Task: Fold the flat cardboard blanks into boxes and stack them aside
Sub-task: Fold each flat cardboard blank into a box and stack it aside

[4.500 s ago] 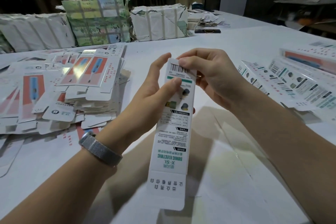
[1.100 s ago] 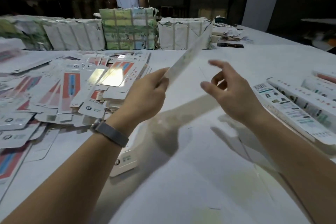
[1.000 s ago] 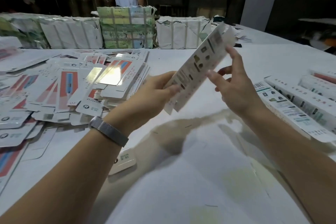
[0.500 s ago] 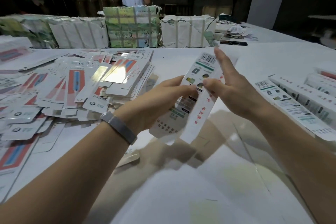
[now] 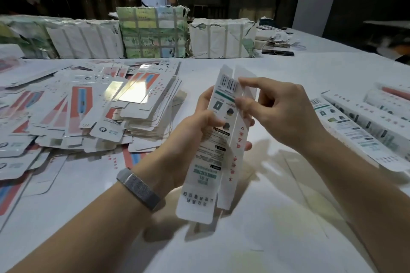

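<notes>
The half-opened blank (image 5: 216, 146) stood nearly upright above the tabletop (image 5: 277, 239), long axis running away from the person, left hand (image 5: 195, 137) gripping its middle, right hand (image 5: 275, 111) pinching the barcode end.

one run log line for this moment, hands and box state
left hand grips carton blank mid-length | right hand pinches its barcode end | blank partly opened, held above table | folded boxes at right

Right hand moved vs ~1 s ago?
Yes. The right hand has closed in leftward onto the blank, pinching its barcode end, nearer the flat-blank pile than before.
</notes>
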Demonstrator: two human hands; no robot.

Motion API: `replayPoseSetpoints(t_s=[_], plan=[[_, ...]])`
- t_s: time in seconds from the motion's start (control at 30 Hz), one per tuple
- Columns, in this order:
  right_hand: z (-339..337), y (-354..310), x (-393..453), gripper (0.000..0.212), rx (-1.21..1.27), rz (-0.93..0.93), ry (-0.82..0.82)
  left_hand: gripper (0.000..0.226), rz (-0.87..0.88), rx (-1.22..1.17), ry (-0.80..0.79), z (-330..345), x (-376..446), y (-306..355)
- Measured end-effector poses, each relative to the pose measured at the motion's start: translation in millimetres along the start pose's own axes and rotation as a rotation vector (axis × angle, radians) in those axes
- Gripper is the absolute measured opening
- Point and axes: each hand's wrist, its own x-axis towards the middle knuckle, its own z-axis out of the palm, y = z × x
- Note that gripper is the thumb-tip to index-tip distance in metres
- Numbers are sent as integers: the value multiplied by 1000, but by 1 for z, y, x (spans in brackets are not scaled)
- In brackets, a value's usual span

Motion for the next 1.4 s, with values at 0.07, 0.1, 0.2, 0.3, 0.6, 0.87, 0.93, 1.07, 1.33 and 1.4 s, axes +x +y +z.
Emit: replayPoseSetpoints(t_s=[0.07,0.1,0.2,0.3,0.6,0.87,0.93,1.07,1.33,1.4], plan=[[3,-3,-2,35,69,4,-6,40,33,45,3,2,1,-1],[4,-4,-2,33,122,22,-16,40,35,69,14,1,2,-1],[2,-7,0,18,190,74,-22,49,33,82,-1,0,3,3],[-2,-9,4,36,125,150,-8,45,17,200,-44,3,5,4],[-22,-13,8,50,53,108,-17,43,-32,257,-135,5,-1,8],[-4,-18,2,32,354,120,105,52,22,339,57,1,9,-1],[5,-22,-2,28,474,108,151,62,64,318,46,-1,4,-1],[22,-28,-10,14,651,94,97,56,117,167,43,3,3,2],[29,-25,-11,39,707,199,-12,33,186,213,190,8,2,-1],[27,-25,-10,44,707,233,-59,27,189,225,173,8,1,-1]])
